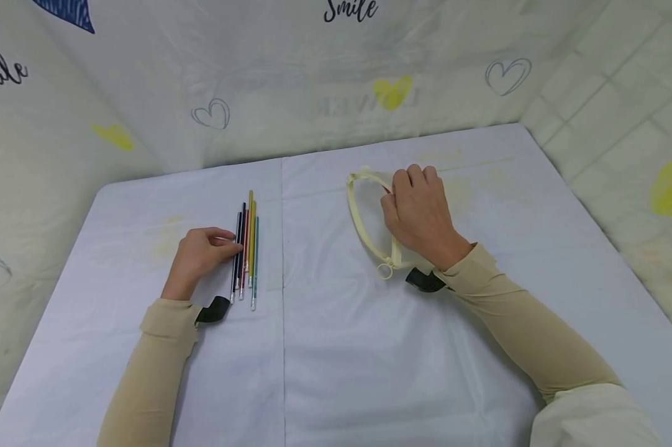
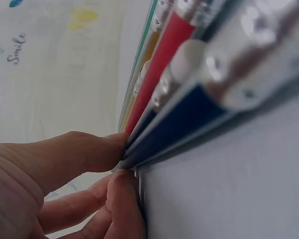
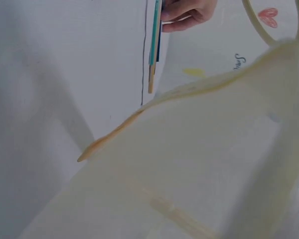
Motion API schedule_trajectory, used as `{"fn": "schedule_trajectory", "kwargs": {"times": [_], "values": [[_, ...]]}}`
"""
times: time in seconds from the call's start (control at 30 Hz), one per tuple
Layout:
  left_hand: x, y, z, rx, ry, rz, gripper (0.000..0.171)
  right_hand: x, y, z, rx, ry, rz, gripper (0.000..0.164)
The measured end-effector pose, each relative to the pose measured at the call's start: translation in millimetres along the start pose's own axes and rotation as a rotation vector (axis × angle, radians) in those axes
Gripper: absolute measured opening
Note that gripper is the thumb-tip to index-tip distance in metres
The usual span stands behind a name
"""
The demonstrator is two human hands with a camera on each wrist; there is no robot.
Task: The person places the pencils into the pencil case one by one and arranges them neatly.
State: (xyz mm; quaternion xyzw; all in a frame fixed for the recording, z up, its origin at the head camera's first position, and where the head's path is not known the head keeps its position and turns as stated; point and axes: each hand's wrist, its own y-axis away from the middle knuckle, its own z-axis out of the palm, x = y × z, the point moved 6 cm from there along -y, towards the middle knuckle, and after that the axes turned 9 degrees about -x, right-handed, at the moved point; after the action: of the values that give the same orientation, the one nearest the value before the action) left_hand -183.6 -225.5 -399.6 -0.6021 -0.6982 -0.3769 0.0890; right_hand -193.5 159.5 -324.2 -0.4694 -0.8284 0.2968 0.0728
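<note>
Several eraser-tipped pencils (image 1: 251, 239) lie side by side on the left part of the table, in dark blue, red, yellow and teal. At their left edge my left hand (image 1: 199, 257) pinches a dark blue pencil (image 2: 184, 122) between thumb and fingers, its thumb tip also right at the red pencil (image 2: 164, 57). Over the right part of the table, my right hand (image 1: 422, 214) grips a see-through pouch (image 3: 189, 129) with a cream trim (image 1: 360, 226). A round ring pull (image 1: 385, 271) hangs at its near end. The curled fingers hide part of the pouch.
A white cloth with a crease down its middle covers the table (image 1: 336, 372). Behind it hangs a pale curtain (image 1: 291, 74) printed with hearts and words; another pale wall (image 1: 621, 93) stands along the right side. Both wrists carry a black camera mount (image 1: 213, 309).
</note>
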Motion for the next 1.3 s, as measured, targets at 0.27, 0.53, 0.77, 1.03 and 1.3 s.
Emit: {"fn": "schedule_trajectory", "kwargs": {"times": [0.27,0.53,0.77,1.03,1.3], "values": [[0.2,0.0,1.9,0.0,0.014,-0.021,0.045,0.1,0.0,-1.5,0.014,-0.011,-0.004,0.024],[-2.8,1.3,1.2,-0.02,0.08,-0.031,0.044,1.4,0.2,-0.8,0.011,-0.009,-0.002,0.023],[-4.5,0.9,1.3,-0.063,0.201,-0.03,0.048,3.3,0.8,-0.2,0.006,-0.008,0.005,0.023],[-6.5,2.8,0.9,-0.074,0.264,-0.033,0.052,2.5,1.5,-2.0,0.026,-0.008,-0.006,0.023],[-2.9,6.3,-4.8,-0.068,0.284,-0.02,0.052,3.1,1.2,-2.5,0.024,0.002,-0.007,0.023]]}}
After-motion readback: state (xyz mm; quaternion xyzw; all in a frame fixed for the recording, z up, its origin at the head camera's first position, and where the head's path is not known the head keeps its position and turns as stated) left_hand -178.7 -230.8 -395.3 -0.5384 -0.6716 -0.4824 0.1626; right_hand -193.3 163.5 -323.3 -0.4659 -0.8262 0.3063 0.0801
